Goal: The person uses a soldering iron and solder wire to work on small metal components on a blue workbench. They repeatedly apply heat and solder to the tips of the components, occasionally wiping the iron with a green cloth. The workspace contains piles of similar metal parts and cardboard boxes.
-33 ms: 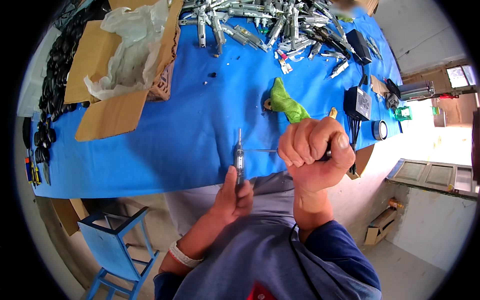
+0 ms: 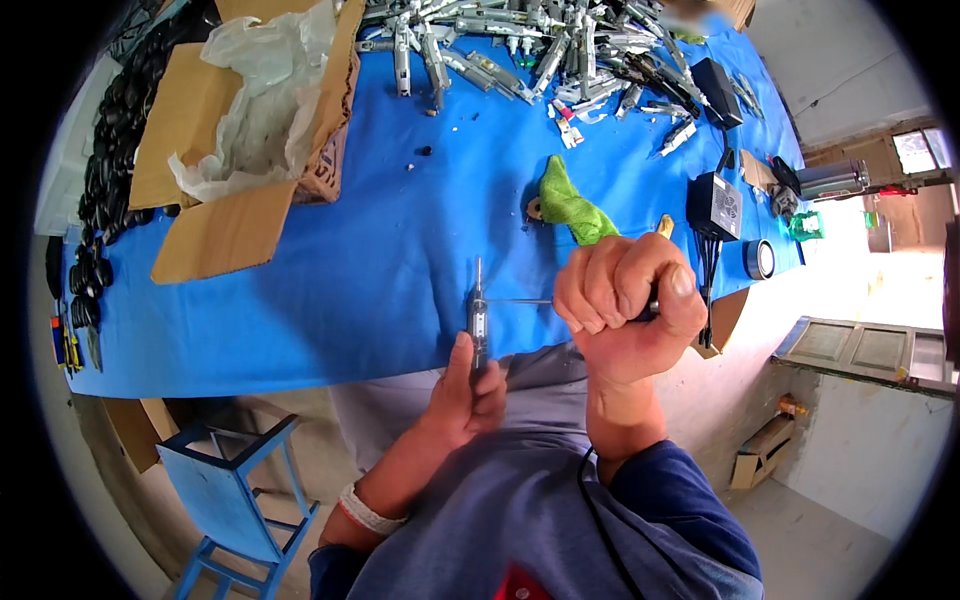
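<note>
My left hand [image 2: 468, 402] is closed around a slim grey device [image 2: 479, 322] with a narrow metal tip, holding it upright near the table's front edge. In my right hand [image 2: 632, 308], a fist wraps the dark handle of a screwdriver [image 2: 520, 301]. Its thin shaft points left, and the end meets the upper part of the device from the side; the exact contact point is too small to make out. Just beyond my right fist lies a green cloth [image 2: 573, 203], partly hidden by the knuckles.
A heap of metal mechanisms [image 2: 545, 45] covers the far side of the blue table [image 2: 400, 290]. At left stand an open cardboard box [image 2: 225, 225] and a row of black parts [image 2: 115, 140]. A black power adapter [image 2: 716, 206] and a round tin [image 2: 759, 260] sit right. A blue chair [image 2: 220, 500] is below left.
</note>
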The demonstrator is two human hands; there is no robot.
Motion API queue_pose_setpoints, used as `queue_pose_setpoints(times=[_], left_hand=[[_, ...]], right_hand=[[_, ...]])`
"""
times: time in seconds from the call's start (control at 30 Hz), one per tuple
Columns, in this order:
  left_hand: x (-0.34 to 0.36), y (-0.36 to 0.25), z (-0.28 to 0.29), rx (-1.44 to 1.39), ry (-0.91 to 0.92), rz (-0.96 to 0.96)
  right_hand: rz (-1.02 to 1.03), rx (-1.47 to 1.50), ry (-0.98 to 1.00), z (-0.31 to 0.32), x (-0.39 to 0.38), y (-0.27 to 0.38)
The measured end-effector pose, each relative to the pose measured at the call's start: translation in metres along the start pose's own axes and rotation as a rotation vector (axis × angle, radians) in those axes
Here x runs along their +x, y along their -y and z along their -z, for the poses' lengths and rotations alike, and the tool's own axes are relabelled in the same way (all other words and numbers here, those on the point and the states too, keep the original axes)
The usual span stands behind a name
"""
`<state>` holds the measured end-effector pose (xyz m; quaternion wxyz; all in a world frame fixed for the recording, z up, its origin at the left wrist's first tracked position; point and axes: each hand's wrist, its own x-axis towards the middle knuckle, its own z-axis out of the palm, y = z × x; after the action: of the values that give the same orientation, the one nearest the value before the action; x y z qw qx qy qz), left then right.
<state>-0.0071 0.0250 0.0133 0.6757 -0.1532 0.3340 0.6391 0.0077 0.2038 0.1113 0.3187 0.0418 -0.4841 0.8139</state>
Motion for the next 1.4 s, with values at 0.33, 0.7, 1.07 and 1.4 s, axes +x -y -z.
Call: queue_pose_setpoints(times=[0.33, 0.7, 1.07, 1.4], left_hand=[[0.003, 0.002, 0.005, -0.055, 0.034, 0.008], [0.007, 0.006, 0.013, -0.076, 0.116, -0.021], [0.002, 0.008, 0.008, -0.18, 0.151, -0.038], [0.004, 0.01, 0.018, -0.192, 0.191, -0.081]], right_hand=[[-0.009, -0.035, -0.043, -0.007, 0.0, 0.0], [-0.031, -0.233, -0.025, -0.014, 0.002, 0.001], [-0.261, -0.046, 0.517, -0.007, 0.032, 0.0], [-0.323, -0.032, 0.174, -0.015, 0.023, 0.005]])
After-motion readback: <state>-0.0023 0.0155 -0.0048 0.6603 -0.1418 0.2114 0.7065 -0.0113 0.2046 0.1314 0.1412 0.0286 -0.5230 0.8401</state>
